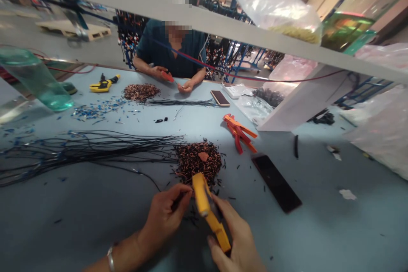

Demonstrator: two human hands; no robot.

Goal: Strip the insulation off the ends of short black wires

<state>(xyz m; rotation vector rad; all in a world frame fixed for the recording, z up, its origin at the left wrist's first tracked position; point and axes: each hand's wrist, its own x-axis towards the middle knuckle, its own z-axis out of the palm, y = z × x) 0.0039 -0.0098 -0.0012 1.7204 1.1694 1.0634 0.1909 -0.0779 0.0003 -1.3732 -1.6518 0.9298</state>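
Note:
My right hand [236,233] is wrapped round a yellow wire stripper [207,208], its head pointing away from me. Close beside that head, my left hand [165,210] is closed in a pinch on the end of a thin black wire [148,177], which curves in from the left; its tip is too small to make out. Just beyond the tool lies a heap of short black and copper-coloured wire scraps [197,163]. A bundle of long black wires [105,148] with blue ends stretches leftward from the heap.
Orange-red pliers [239,131] and a dark phone [276,182] lie on the right. Across the table a person [174,55] holds a red-handled tool near another scrap heap [140,92]. Scattered blue connectors [95,108], a yellow tool [103,85] and a green bottle [38,78] are left. A white beam [204,17] crosses above.

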